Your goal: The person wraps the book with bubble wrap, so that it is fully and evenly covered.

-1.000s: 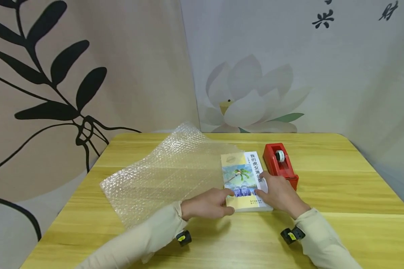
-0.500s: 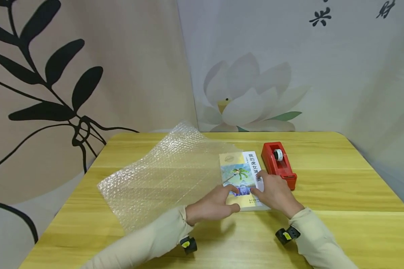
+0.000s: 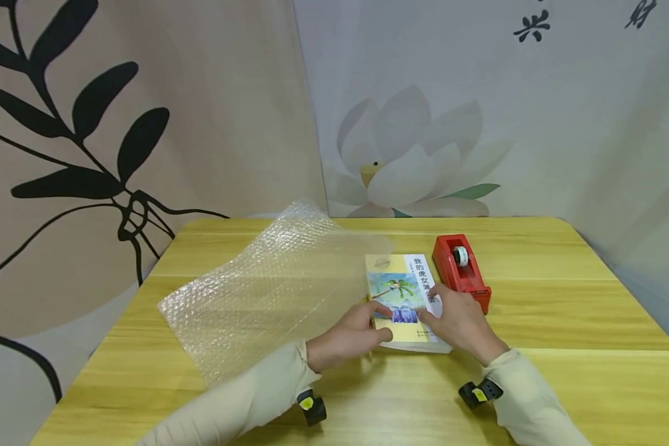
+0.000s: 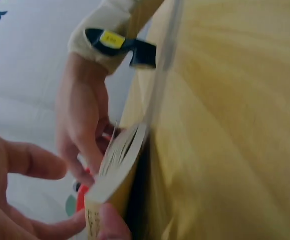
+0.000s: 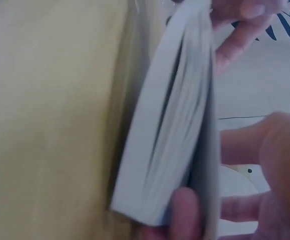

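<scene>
A branch with dark leaves is printed on the pale backdrop (image 3: 245, 111) at far left, behind a yellow wood-grain bench (image 3: 563, 297). On the bench's left half lies a clear sheet of bubble wrap (image 3: 245, 285), set at a slant, one corner reaching the far edge. In front of it, the person's left arm, in a cream sleeve (image 3: 240, 396), slants in from the lower left; the left hand (image 3: 348, 334) grips the book (image 3: 396, 285) by the lower part of its left side. The book, its illustrated cover facing up, is right of centre, by the wrap's right end; whether wrap lies beneath it cannot be told. The right hand (image 3: 463, 319) holds its right side, fingers bent around the edge, and both wrist views show the pages slightly parted. Just beside the book's upper right stands a red tape dispenser (image 3: 471, 285) holding a small pale roll of tape (image 3: 461, 256). The right arm slants in from the lower right.
</scene>
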Tool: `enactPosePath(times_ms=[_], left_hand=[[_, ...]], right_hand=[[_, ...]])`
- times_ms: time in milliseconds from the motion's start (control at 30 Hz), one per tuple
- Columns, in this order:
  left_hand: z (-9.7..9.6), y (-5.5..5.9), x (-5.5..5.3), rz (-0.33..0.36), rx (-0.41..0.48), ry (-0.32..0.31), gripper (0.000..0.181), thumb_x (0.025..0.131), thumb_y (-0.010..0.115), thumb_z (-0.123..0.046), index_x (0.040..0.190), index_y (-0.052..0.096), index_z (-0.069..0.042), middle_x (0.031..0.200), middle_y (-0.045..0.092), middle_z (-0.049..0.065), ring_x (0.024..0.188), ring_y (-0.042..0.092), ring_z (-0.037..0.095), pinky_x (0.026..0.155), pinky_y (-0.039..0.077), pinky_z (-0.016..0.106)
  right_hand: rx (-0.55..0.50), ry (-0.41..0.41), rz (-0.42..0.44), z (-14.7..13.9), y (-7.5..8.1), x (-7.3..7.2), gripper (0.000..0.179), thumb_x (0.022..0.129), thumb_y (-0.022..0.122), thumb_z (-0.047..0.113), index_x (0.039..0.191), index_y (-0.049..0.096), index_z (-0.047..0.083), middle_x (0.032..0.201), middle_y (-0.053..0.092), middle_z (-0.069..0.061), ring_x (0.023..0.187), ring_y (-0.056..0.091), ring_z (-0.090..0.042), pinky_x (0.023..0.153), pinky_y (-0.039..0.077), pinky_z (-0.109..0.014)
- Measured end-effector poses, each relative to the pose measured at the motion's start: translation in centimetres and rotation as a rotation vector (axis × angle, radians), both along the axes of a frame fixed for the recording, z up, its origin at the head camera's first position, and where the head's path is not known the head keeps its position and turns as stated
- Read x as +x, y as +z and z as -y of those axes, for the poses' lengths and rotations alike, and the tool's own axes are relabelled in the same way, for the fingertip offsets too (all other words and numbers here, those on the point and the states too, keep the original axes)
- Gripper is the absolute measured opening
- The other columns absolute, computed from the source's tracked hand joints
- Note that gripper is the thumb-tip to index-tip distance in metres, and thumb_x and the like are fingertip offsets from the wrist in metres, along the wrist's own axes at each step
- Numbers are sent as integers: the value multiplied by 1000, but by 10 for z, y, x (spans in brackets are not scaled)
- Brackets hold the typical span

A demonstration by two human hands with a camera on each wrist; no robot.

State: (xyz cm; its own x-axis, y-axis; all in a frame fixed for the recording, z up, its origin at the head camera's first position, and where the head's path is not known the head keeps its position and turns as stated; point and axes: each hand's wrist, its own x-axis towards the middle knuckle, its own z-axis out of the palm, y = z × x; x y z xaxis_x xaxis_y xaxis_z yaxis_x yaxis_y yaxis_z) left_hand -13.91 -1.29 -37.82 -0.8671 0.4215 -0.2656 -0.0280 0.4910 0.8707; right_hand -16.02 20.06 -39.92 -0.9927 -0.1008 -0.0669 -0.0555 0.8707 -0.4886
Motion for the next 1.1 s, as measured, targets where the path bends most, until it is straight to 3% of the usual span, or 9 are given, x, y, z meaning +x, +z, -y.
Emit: enactPosePath(times_ms=[267,367,500,667,767,867,967,1100], left_hand=[[-1,-2,-7,-92,-23,-27,29,88,64,-4,117,63,0,67,45,-2,59,42,11,52,36,21],[-3,-3,-7,-67,38,-7,23,90,64,-2,112,62,-1,62,43,-3,53,39,10,49,35,21],[-5,-1,-7,21,152,29,23,91,63,1,114,59,0,62,46,-2,48,35,8,44,31,20],[-4,6,-7,92,244,35,29,94,59,4,122,54,0,92,68,10,58,51,8,46,32,18],[-4,11,-7,107,254,20,30,95,58,4,125,53,0,111,69,18,68,58,11,48,33,19],[-2,14,-5,104,241,1,31,95,59,2,125,54,-3,111,69,17,66,56,12,46,32,19],[3,16,-3,101,237,-16,32,95,60,-1,126,55,-5,112,68,14,67,57,13,48,34,19],[15,21,0,86,250,-40,32,96,58,-1,128,53,-4,118,65,16,74,60,13,50,35,19]], right_hand=[[-36,-27,-10,-2,-2,7,45,90,71,31,119,62,-2,62,47,-3,61,46,-20,52,29,-27],[-53,-28,-13,-4,0,10,44,90,71,31,118,61,-1,66,52,-5,62,48,-20,53,31,-27],[-88,-27,-7,-7,2,13,43,91,69,32,119,60,0,76,58,-8,63,50,-18,53,35,-27],[-142,-33,20,-10,2,13,44,94,66,34,121,59,1,79,63,-8,61,52,-16,53,39,-27],[-163,-40,36,-12,2,12,47,96,64,38,123,57,0,86,67,-9,67,56,-15,56,42,-27],[-188,-57,65,-12,3,12,52,97,62,42,126,55,0,94,69,-13,73,60,-17,59,45,-27],[-274,-96,112,-11,5,13,53,98,62,40,132,51,0,98,66,-16,78,60,-19,62,45,-27],[-507,-150,168,-8,12,15,51,97,63,25,137,43,0,101,57,-17,81,58,-20,62,48,-27]])
